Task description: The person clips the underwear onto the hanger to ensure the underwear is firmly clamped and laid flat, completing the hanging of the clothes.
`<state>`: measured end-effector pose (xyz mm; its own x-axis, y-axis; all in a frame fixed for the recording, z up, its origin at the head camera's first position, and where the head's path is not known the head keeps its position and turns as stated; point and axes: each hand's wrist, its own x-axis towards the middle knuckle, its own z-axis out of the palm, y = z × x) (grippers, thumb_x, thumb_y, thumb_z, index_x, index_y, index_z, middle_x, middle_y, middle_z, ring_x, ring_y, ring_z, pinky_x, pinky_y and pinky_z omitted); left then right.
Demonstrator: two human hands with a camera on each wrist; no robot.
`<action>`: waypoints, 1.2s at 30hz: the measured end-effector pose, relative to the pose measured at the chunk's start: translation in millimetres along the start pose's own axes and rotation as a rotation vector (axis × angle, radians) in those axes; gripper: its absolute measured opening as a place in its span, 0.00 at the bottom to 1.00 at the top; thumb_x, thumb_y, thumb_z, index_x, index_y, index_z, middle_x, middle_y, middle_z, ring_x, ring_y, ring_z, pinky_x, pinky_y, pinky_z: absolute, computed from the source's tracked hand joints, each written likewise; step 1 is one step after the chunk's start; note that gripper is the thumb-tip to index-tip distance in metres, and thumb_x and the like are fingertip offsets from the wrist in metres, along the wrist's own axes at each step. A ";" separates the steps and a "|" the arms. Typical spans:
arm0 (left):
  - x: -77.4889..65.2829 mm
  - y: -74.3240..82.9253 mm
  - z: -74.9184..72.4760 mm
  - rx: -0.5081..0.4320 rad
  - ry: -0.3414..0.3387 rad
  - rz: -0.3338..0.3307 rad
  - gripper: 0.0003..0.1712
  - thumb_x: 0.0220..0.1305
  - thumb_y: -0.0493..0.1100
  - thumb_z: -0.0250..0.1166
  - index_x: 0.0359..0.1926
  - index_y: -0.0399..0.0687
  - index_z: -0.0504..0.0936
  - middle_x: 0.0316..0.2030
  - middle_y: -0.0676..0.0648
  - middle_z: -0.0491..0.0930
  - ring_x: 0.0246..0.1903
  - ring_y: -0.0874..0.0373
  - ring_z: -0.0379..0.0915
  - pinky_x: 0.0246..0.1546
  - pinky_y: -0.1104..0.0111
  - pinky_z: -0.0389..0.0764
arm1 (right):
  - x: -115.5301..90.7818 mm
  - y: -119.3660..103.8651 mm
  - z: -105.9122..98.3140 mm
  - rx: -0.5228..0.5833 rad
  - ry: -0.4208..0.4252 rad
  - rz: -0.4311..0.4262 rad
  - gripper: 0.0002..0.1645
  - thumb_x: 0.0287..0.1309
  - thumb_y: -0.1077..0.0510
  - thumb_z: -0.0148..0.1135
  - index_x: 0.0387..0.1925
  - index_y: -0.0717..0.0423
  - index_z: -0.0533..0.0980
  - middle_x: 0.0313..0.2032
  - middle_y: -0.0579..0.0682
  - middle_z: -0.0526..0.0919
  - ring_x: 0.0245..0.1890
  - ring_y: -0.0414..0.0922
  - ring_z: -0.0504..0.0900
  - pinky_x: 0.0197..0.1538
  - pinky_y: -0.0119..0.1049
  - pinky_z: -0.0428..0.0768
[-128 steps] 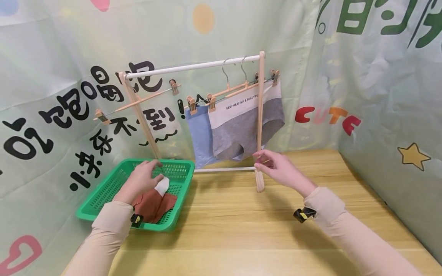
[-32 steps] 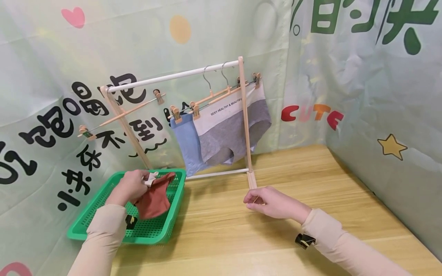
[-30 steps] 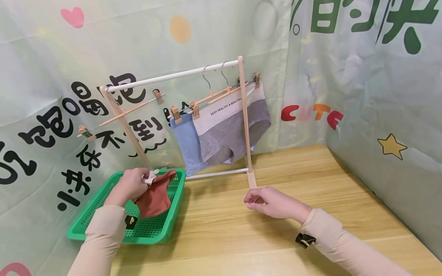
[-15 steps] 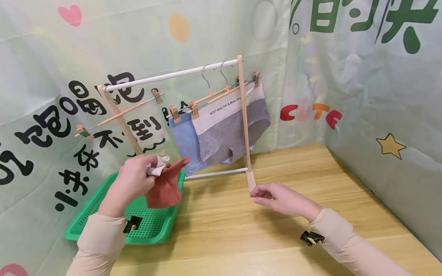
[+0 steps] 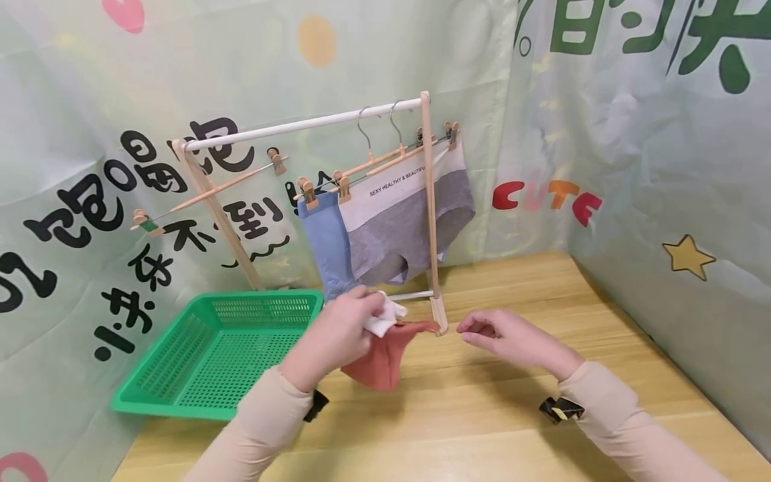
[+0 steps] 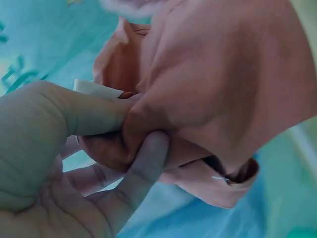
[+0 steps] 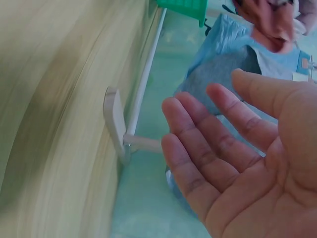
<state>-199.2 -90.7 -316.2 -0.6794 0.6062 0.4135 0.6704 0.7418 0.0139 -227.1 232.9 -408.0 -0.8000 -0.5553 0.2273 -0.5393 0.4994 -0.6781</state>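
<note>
My left hand [image 5: 340, 328] pinches reddish-brown underpants [image 5: 382, 358] by their white waistband [image 5: 385, 316], and they hang over the table in front of the rack. In the left wrist view, the thumb and fingers press into the bunched brown cloth [image 6: 213, 74]. My right hand [image 5: 512, 341] is held just right of the rack's foot, holding nothing; its fingers are loosely bent in the right wrist view [image 7: 237, 153]. Grey underpants [image 5: 391, 234] with a white waistband and a blue pair [image 5: 328, 234] hang from clip hangers behind.
A green basket [image 5: 181, 365] stands at left on the wooden table [image 5: 458, 415]. The wooden rack [image 5: 429, 201] has a white top rail [image 5: 301, 124]. At its left end a hanger [image 5: 225, 184] carries two clips and no garment. Printed cloth walls enclose the back and right.
My left hand has gripped the brown underpants, lifted them out of the basket and carried them right. My right hand has left the rack's upright and shifted slightly right.
</note>
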 end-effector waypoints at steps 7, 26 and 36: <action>16.9 6.2 85.5 -0.058 -0.113 0.001 0.20 0.54 0.29 0.75 0.44 0.46 0.78 0.42 0.44 0.81 0.38 0.48 0.84 0.36 0.59 0.87 | 0.7 15.0 -4.6 -0.033 0.027 0.052 0.09 0.76 0.56 0.64 0.48 0.57 0.85 0.40 0.45 0.91 0.40 0.35 0.86 0.46 0.32 0.85; -11.8 23.9 128.2 0.010 -0.378 -0.021 0.19 0.56 0.52 0.84 0.41 0.53 0.83 0.35 0.54 0.76 0.32 0.63 0.72 0.31 0.71 0.77 | 22.9 40.9 11.8 -0.098 -0.179 0.096 0.15 0.61 0.60 0.77 0.47 0.60 0.83 0.34 0.48 0.91 0.35 0.40 0.88 0.43 0.37 0.86; -18.2 13.9 135.4 -0.139 -0.238 -0.071 0.20 0.57 0.29 0.71 0.19 0.51 0.71 0.24 0.56 0.67 0.23 0.66 0.61 0.25 0.75 0.66 | 29.5 36.3 39.7 -0.164 -0.229 0.064 0.16 0.60 0.57 0.79 0.23 0.50 0.78 0.20 0.36 0.78 0.23 0.30 0.71 0.32 0.27 0.73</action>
<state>-217.9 -52.6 -446.8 -0.7662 0.6162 0.1821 0.6417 0.7487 0.1665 -259.9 208.2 -453.7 -0.7636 -0.6456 0.0112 -0.5398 0.6287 -0.5598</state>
